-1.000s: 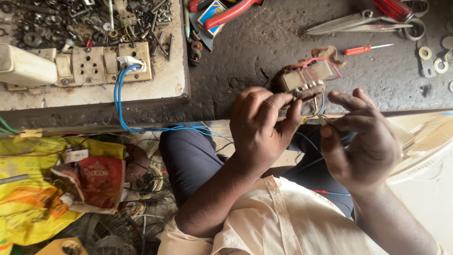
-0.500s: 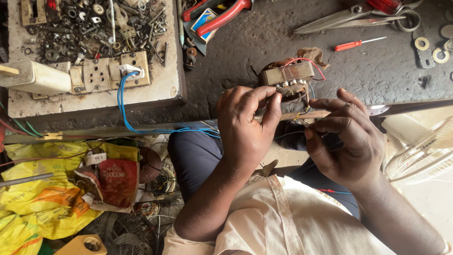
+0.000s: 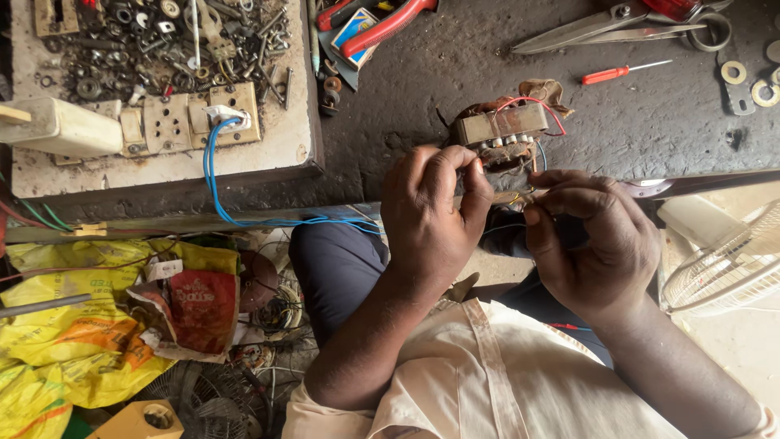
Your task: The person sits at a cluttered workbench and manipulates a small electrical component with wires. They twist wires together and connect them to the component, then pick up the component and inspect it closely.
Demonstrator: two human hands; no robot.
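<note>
The dark, rough tabletop carries a small transformer near its front edge at centre. At two o'clock from it lie a red-handled screwdriver and long scissors; at eleven o'clock sit red-handled pliers. At nine o'clock rests a pale board strewn with nuts and sockets.

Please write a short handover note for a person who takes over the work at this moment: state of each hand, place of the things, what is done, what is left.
Left hand: fingertips pinched on thin wires at the small transformer.
Right hand: pinching the same wire ends just beside it.
Transformer sits on the dark bench edge, red lead looped over it.
Red screwdriver and scissors lie untouched behind.
Done: cannot tell.
Left: the wire ends, seemingly being joined.
</note>
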